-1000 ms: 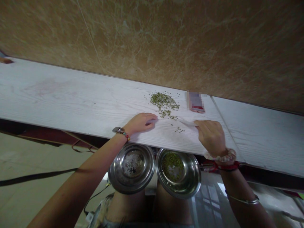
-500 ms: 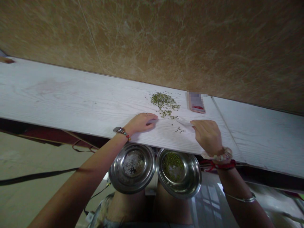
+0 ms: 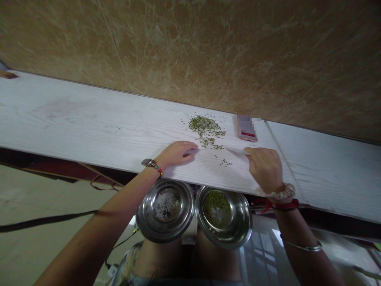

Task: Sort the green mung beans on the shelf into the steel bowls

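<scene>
Green mung beans (image 3: 205, 126) lie loose in a patch on the white wood-grain table (image 3: 98, 119), with a few strays nearer its front edge. My left hand (image 3: 177, 153) rests on the table just below and left of the patch, its thumb apart from the stretched fingers. On the right, my right hand (image 3: 264, 165) has its fingers closed on a thin, pale, see-through sheet (image 3: 236, 152) that reaches left toward the beans. Where the sheet's left end lies, I cannot make out. Below the edge, one steel bowl (image 3: 242, 210) contains mung beans; another steel bowl (image 3: 145, 214) contains white grains.
A phone (image 3: 246, 129) lies right of the beans, near the brown marbled wall (image 3: 190, 51). Both bowls sit at the table's front edge above my legs. A dark strap (image 3: 47, 220) crosses at the left, and a brown object (image 3: 8, 74) lies at the far left corner.
My right hand has shifted slightly to the right, still closed on the pale sheet. My left hand, the beans and the bowls look almost unchanged.
</scene>
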`<state>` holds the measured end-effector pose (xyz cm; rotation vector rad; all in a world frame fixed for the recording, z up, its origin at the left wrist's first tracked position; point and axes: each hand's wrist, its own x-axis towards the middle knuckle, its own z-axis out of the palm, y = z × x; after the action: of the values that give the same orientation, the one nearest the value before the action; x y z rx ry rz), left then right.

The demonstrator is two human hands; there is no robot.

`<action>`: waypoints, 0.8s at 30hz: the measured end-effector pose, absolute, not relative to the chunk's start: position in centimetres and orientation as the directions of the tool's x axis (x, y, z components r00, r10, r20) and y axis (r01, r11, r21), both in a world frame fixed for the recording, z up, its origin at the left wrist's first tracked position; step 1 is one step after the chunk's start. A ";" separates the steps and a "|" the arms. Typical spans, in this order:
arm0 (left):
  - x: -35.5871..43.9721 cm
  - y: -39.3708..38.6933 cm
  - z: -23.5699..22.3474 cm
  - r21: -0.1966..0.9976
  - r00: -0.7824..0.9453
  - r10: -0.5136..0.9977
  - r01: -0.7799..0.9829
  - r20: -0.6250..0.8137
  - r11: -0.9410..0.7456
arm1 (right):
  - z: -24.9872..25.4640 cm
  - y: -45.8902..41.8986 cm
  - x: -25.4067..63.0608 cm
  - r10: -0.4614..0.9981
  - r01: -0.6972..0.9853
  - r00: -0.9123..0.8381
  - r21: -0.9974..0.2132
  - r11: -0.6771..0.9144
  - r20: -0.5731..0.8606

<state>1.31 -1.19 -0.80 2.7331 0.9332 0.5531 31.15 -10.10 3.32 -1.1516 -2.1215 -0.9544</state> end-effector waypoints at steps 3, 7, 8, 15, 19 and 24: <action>1.3 -1.1 -0.9 0.303 0.729 0.617 0.541 0.295 -0.784 | 3.4 -9.7 30.6 0.492 0.854 -0.507 0.336 0.398 0.707; 1.4 -1.1 -0.9 0.319 0.726 0.631 0.550 0.275 -0.772 | 3.4 -9.6 30.2 0.511 0.850 -0.503 0.294 0.436 0.697; 1.5 -1.1 -0.9 0.322 0.725 0.635 0.553 0.269 -0.768 | 3.5 -9.7 30.1 0.511 0.847 -0.508 0.296 0.442 0.693; 1.4 -1.1 -0.9 0.317 0.727 0.625 0.543 0.286 -0.777 | 4.6 -10.7 29.5 0.473 0.823 -0.544 0.333 0.459 0.693; 1.4 -1.1 -0.9 0.316 0.724 0.625 0.543 0.294 -0.778 | 4.8 -10.6 29.3 0.461 0.815 -0.550 0.325 0.480 0.697; 1.4 -1.1 -0.8 0.322 0.722 0.633 0.551 0.279 -0.770 | 4.2 -11.0 29.5 0.536 0.834 -0.529 0.286 0.472 0.658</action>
<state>1.40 -1.13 -0.81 2.7106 0.9444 0.5570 29.46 -11.01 4.24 -1.1360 -2.2385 -0.8183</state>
